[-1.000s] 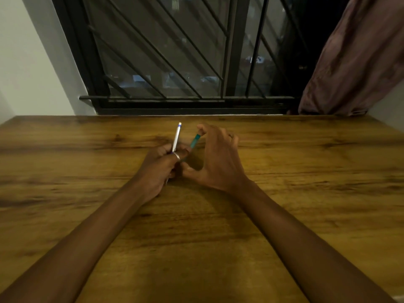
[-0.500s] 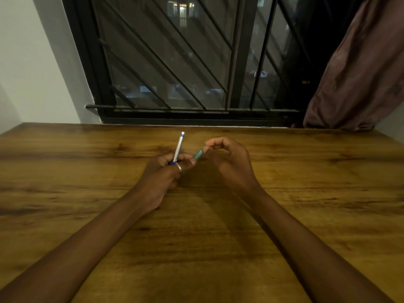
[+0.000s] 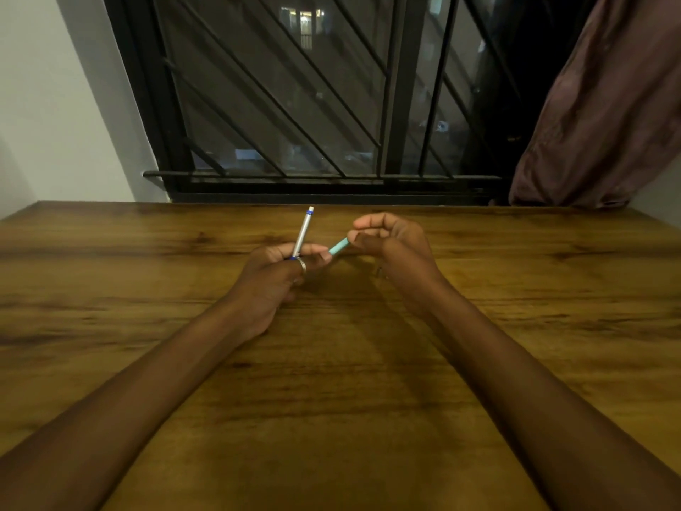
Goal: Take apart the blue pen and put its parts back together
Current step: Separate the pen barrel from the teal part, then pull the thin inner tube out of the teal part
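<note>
My left hand point(image 3: 274, 276) grips a silver pen barrel point(image 3: 303, 232) with blue rings, standing nearly upright and tilted slightly right, its white tip pointing away from me. A ring sits on one finger of that hand. My right hand point(image 3: 390, 245) pinches a short teal pen part point(image 3: 338, 247) between thumb and fingers. The teal part slants down-left, and its lower end touches the fingertips of my left hand. Both hands hover just above the wooden table point(image 3: 331, 400), near its middle. The lower end of the barrel is hidden inside my left fist.
The table's far edge meets a wall with a black barred window point(image 3: 313, 105). A brownish curtain point(image 3: 604, 105) hangs at the right. A white wall point(image 3: 55, 105) stands at the left.
My right hand has curled its fingers and drawn slightly right, so more of the teal part shows between the hands. The camera has tilted up a little. The barrel stays in my left hand.
</note>
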